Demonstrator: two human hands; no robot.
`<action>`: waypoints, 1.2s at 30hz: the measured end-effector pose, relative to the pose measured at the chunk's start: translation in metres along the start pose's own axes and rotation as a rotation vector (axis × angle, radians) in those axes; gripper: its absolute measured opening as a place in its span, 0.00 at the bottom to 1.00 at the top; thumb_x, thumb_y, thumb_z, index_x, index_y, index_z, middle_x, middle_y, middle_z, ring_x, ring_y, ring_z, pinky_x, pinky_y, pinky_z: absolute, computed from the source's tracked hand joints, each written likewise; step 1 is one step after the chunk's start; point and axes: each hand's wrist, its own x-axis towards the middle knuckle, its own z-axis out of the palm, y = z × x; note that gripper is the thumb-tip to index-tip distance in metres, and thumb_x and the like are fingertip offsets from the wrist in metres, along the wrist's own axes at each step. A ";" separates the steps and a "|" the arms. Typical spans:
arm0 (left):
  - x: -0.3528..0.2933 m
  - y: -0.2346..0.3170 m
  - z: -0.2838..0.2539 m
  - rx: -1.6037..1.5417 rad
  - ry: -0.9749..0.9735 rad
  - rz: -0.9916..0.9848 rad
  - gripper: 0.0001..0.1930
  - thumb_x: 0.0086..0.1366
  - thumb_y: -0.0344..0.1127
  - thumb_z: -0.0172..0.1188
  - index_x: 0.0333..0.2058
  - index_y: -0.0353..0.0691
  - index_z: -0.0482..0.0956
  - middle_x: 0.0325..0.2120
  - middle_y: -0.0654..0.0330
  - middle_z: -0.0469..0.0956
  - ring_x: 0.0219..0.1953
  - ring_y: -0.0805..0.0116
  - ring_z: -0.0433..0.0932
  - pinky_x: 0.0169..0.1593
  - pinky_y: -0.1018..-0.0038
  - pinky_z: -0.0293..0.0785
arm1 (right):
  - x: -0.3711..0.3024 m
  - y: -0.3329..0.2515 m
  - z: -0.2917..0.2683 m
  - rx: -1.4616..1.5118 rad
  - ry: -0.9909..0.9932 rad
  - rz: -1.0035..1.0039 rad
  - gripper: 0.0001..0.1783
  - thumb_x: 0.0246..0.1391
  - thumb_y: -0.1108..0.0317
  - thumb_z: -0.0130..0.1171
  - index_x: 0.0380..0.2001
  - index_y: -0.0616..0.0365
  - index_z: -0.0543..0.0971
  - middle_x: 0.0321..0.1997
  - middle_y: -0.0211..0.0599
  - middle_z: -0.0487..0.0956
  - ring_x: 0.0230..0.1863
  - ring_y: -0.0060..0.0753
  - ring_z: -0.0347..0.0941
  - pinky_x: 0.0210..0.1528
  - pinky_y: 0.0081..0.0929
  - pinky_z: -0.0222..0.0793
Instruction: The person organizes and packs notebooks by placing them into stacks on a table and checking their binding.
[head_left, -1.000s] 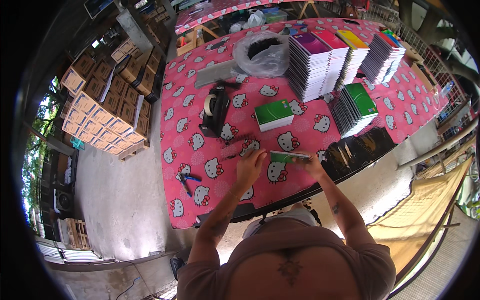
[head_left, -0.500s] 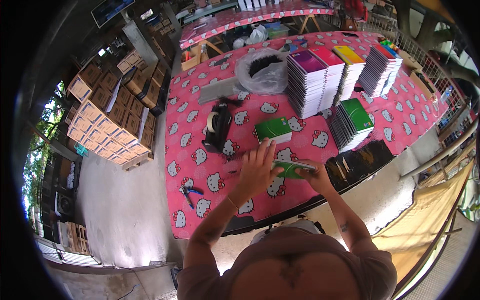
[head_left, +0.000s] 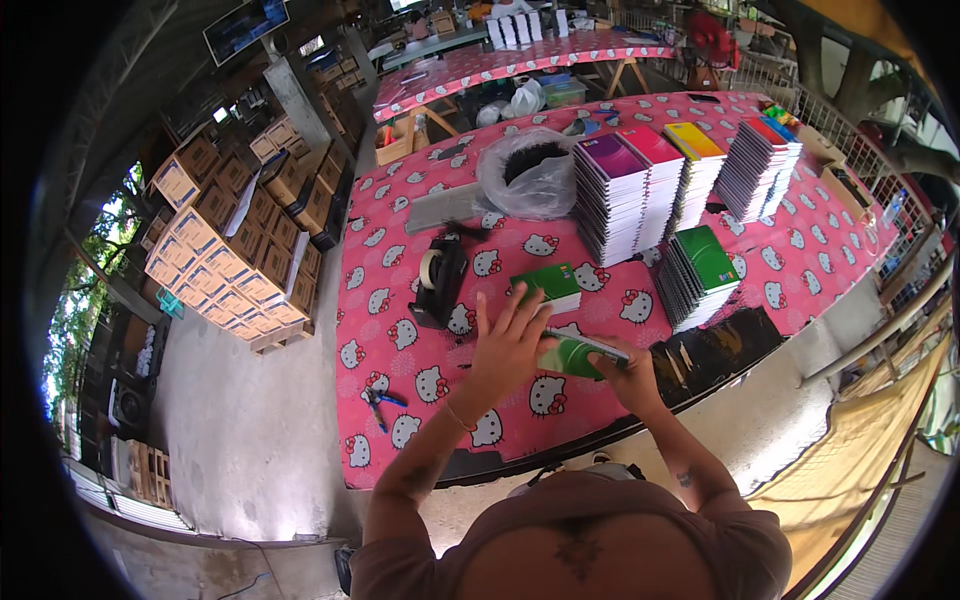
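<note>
R hand (head_left: 634, 380) pinches green nb (head_left: 572, 358). L hand (head_left: 508, 348) spread at its edge, contact hard to tell. Hold nb steady w/ R, L fingers light.

Bright pink fabric-like tablecloth (head_left: 605, 315), patterned with white cartoon cat faces wearing red bows. The rectangular paper notebook (head_left: 572, 358) being held has a green cover; so does a spiral-bound notebook pile (head_left: 704, 262) with dark bindings. White-paged columns: purple-covered stack (head_left: 610, 160), pinkish-red-covered stack (head_left: 650, 147), yellow-covered stack (head_left: 694, 141). Black tape dispenser (head_left: 442, 288) with a cream roll (head_left: 428, 268); pliers (head_left: 385, 399) with blue handles; brown cardboard cartons (head_left: 235, 262) marked in blue.
</note>
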 end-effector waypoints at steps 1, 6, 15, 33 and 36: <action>-0.001 0.015 0.009 0.122 0.093 -0.012 0.28 0.72 0.52 0.45 0.58 0.33 0.69 0.60 0.47 0.69 0.65 0.47 0.64 0.69 0.38 0.38 | -0.001 0.001 0.002 0.019 0.037 -0.014 0.15 0.59 0.75 0.60 0.49 0.62 0.81 0.38 0.32 0.84 0.40 0.16 0.76 0.40 0.19 0.75; -0.045 0.026 0.051 0.293 0.161 -0.069 0.42 0.68 0.64 0.42 0.65 0.30 0.60 0.68 0.41 0.57 0.72 0.47 0.53 0.68 0.37 0.35 | 0.000 -0.007 0.014 0.116 0.069 0.019 0.15 0.59 0.75 0.61 0.49 0.64 0.80 0.41 0.32 0.83 0.41 0.16 0.75 0.42 0.20 0.74; -0.011 0.029 0.011 0.248 0.142 -0.021 0.43 0.71 0.64 0.36 0.65 0.26 0.58 0.67 0.38 0.56 0.72 0.43 0.51 0.69 0.38 0.33 | -0.002 -0.001 0.017 0.099 0.039 0.055 0.15 0.59 0.75 0.61 0.50 0.64 0.80 0.40 0.29 0.83 0.41 0.15 0.74 0.45 0.19 0.72; 0.038 0.025 -0.032 0.259 0.220 0.062 0.44 0.71 0.66 0.32 0.64 0.25 0.60 0.64 0.35 0.62 0.70 0.40 0.55 0.70 0.40 0.35 | 0.001 -0.027 0.025 0.230 0.066 0.049 0.15 0.57 0.76 0.62 0.49 0.63 0.80 0.40 0.29 0.84 0.39 0.13 0.73 0.42 0.19 0.72; -0.013 0.040 0.001 0.186 0.196 0.167 0.45 0.71 0.66 0.33 0.64 0.22 0.58 0.65 0.35 0.59 0.70 0.38 0.53 0.70 0.40 0.34 | -0.001 -0.029 0.022 0.171 0.053 0.022 0.16 0.57 0.76 0.62 0.50 0.62 0.80 0.38 0.27 0.83 0.38 0.12 0.72 0.41 0.18 0.71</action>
